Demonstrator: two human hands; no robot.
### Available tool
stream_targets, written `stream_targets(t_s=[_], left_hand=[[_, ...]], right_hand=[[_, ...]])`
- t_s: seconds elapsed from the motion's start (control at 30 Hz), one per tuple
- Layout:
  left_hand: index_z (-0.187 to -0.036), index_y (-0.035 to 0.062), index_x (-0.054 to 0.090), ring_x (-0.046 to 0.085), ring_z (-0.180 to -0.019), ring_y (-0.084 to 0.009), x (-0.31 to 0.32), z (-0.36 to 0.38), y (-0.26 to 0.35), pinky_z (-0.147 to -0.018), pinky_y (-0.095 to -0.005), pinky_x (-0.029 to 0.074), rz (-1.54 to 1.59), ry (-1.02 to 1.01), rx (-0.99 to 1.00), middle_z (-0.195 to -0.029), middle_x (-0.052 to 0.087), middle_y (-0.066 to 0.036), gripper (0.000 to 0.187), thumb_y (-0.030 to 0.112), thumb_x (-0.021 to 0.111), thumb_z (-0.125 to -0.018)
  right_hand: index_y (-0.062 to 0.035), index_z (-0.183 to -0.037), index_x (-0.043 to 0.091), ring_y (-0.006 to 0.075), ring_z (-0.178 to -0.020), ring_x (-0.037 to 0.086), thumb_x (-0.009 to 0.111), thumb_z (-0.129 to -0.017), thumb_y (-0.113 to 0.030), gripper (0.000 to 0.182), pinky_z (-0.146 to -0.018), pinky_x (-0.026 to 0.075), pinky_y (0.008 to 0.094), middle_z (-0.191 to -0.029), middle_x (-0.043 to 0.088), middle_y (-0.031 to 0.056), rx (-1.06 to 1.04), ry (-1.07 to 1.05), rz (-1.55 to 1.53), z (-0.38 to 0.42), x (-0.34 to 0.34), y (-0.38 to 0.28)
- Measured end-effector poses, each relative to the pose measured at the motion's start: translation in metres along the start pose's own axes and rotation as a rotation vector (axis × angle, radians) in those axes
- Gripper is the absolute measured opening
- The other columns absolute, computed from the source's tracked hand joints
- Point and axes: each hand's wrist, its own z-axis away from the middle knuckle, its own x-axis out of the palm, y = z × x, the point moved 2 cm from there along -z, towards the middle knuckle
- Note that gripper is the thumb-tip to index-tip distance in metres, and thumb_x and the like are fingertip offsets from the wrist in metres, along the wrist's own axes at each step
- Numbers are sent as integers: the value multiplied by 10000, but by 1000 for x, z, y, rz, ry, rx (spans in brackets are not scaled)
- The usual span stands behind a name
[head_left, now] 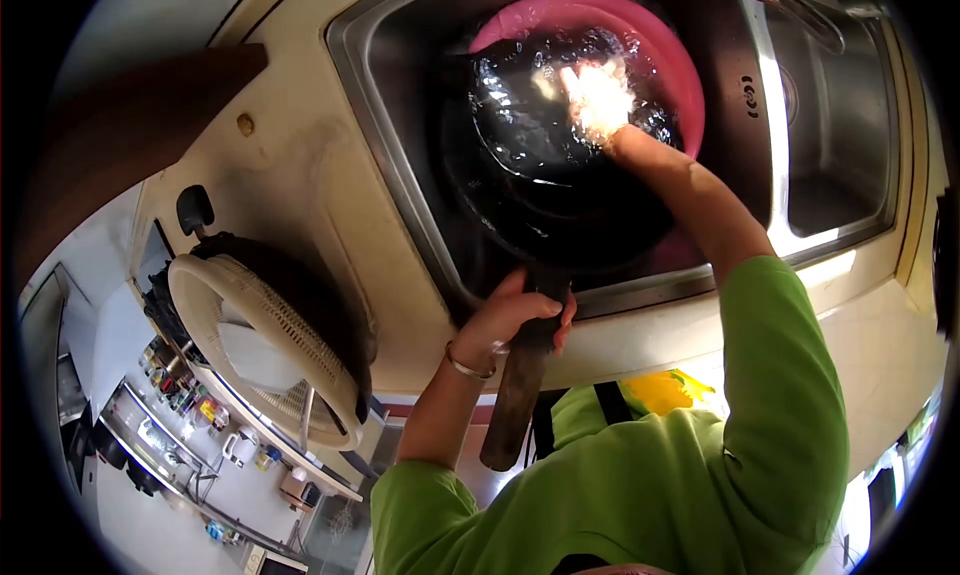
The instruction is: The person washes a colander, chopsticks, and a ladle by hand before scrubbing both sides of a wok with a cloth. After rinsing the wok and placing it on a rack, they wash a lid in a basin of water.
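A dark wok (560,225) with a long handle (515,405) lies tilted in the steel sink, partly over a pink basin (688,80). My left hand (515,313) is wrapped round the handle near the sink's front edge. My right hand (605,105) reaches into the shiny wet area of the wok. Strong glare washes out its fingers, so what they hold or touch is hidden. Water glints around them.
A second sink bowl (835,125) lies to the right, with a metal faucet (795,10) above. On the left counter (300,165), a cream plastic basket (265,345) leans by a dark pan (340,315). A small brown lump (245,125) lies farther back.
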Motion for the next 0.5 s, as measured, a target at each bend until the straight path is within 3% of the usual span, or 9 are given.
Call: stream_targets(t_s=[0.03,0.1,0.17,0.23,0.3,0.37,0.4,0.5], left_hand=[[-888,-24,439,516,-495,-209,1,1,0,-430,-335,465,7,6,0,-672,496,-127,246,62,479,-661],[-877,-27,439,516,-495,-216,2,1,3,-429,-341,463,-24,23,-48,-672,499,-130,223,46,461,-667],[-872,-30,438,516,-493,-219,1,0,5,-429,-345,461,-55,38,-43,-668,499,-132,216,41,455,-668],[-868,-33,438,516,-491,-222,2,2,2,-429,-348,460,-77,61,-49,-664,500,-134,210,36,448,-669],[-865,-40,434,514,-477,-222,1,-1,4,-431,-349,459,-108,16,-12,-656,503,-135,214,39,450,-666],[-862,-40,433,516,-467,-229,-1,-2,3,-430,-349,456,-133,44,-17,-643,509,-130,231,41,452,-647],[-858,-39,436,517,-466,-229,-1,-2,1,-428,-347,454,-121,45,-17,-641,510,-130,235,50,451,-641],[-849,-37,444,513,-464,-225,2,-1,2,-426,-341,449,-146,72,25,-637,507,-125,244,76,449,-633]], right_hand=[[-100,-978,484,328,-901,463,312,-825,-225,262,-867,269,443,-937,485,152,25,193,-152,-10,28,1],[-104,-964,489,330,-882,467,320,-822,-238,259,-821,318,448,-905,493,156,74,396,-239,-7,33,-29],[-77,-951,475,349,-798,478,398,-787,-194,216,-686,384,444,-868,495,185,61,447,-430,1,21,-61],[-68,-963,460,370,-818,473,483,-752,-154,229,-703,399,422,-860,495,197,89,250,-671,5,1,-78],[-60,-976,445,325,-855,473,488,-760,-101,225,-755,387,376,-880,488,169,-21,404,-870,6,17,-97],[-55,-1006,421,235,-873,456,476,-778,-58,235,-785,362,317,-896,464,119,-26,325,-1232,21,22,-116],[-45,-1025,421,287,-916,457,478,-782,-146,270,-806,357,331,-938,455,170,-108,128,-1369,32,11,-118],[-45,-1038,438,238,-931,463,484,-800,-198,286,-813,354,304,-956,464,129,-175,-369,-1497,86,-31,-102]])
